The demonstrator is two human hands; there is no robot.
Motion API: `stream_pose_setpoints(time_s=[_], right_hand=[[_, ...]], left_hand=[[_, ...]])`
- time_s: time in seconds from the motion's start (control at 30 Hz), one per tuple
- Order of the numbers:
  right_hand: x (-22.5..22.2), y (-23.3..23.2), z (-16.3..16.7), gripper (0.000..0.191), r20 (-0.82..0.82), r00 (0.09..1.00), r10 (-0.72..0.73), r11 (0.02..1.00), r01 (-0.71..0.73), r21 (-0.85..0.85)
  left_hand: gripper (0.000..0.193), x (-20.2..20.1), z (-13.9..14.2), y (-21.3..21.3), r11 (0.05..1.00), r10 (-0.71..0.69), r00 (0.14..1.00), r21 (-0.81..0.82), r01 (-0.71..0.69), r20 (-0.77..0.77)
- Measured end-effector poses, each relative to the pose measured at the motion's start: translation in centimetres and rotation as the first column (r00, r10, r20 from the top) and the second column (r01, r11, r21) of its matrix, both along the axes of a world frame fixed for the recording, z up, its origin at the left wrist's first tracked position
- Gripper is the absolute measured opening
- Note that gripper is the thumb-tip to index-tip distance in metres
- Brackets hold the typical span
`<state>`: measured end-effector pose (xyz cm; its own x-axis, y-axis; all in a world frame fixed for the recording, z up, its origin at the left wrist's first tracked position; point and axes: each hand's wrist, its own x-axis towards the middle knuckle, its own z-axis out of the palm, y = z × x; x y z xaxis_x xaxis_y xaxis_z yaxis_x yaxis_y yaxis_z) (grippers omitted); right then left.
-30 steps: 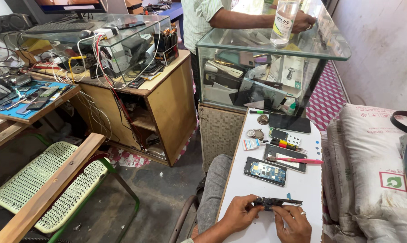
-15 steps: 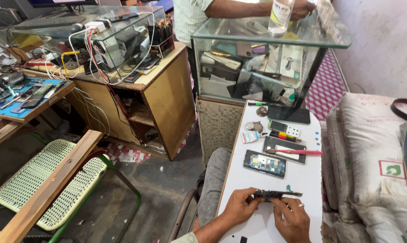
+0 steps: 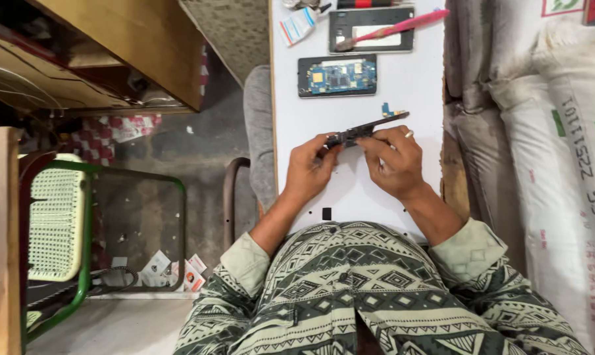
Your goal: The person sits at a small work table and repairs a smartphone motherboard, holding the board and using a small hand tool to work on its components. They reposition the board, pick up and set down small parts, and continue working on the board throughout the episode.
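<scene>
1. Left hand (image 3: 308, 172): fingers clamped on the near end of a thin dark phone frame (image 3: 366, 130), thumb and forefinger pinching it from either side.
2. Right hand (image 3: 396, 161): fingers closed over the middle of the same frame, pressing it from above; a ring shows on one finger.
3. Phone frame: held edge-on between both hands, just above the white worktop (image 3: 416, 85), tilted so its far end points up and to the right. A small blue part (image 3: 389, 110) shows at that far end; whether it is attached I cannot tell.
4. Opened phone (image 3: 337, 75): lies flat on the worktop beyond the hands, back off, blue circuit board showing.
5. Second phone body (image 3: 371, 29): dark, with a pale rectangular inset, lies farther off, near the top edge of view.
6. Pink-handled tool (image 3: 402, 26): rests slantwise across the second phone body.
7. Small printed packet (image 3: 297, 25): lies left of the second phone body.
8. Sacks (image 3: 560, 131): white and grey, stacked against the right side of the worktop.
9. Green-framed chair (image 3: 80, 223): stands on the floor at left, well apart from the worktop.
10. Wooden cabinet (image 3: 113, 46): upper left.
</scene>
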<state>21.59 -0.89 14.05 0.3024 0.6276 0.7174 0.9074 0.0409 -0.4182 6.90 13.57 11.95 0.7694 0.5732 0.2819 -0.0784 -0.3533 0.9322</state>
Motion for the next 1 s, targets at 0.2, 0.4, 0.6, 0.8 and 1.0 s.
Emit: stream_pose_setpoints(time_s=[0.2, 0.4, 0.6, 0.8, 1.0], right_hand=[[-2.1, -3.4, 1.4, 0.027, -0.072, 0.997, -0.001, 1.000, 0.003, 0.023], [-2.6, -4.3, 1.1, 0.020, -0.116, 0.993, -0.002, 0.998, 0.009, 0.060], [-2.6, -4.5, 0.9, 0.019, -0.131, 0.991, 0.005, 0.998, 0.003, 0.057], [-2.6, -4.5, 1.1, 0.021, -0.085, 0.996, 0.016, 0.999, -0.012, 0.049], [-2.8, -4.6, 0.7, 0.029, -0.013, 1.000, -0.028, 0.998, 0.029, 0.053]], left_hand=[[0.020, -2.2, 2.9, -4.1, 0.999, 0.016, 1.000, 0.052, -0.015, -0.025], [0.011, -2.5, 2.9, -4.6, 0.999, 0.025, 0.997, 0.032, -0.023, -0.069], [0.010, -2.6, 3.1, -4.7, 0.997, 0.027, 0.998, 0.077, -0.022, -0.064], [0.012, -2.8, 2.8, -4.6, 0.997, 0.002, 0.998, 0.071, 0.002, -0.059], [0.017, -3.1, 0.3, -4.5, 1.000, -0.020, 0.998, 0.005, 0.020, -0.055]])
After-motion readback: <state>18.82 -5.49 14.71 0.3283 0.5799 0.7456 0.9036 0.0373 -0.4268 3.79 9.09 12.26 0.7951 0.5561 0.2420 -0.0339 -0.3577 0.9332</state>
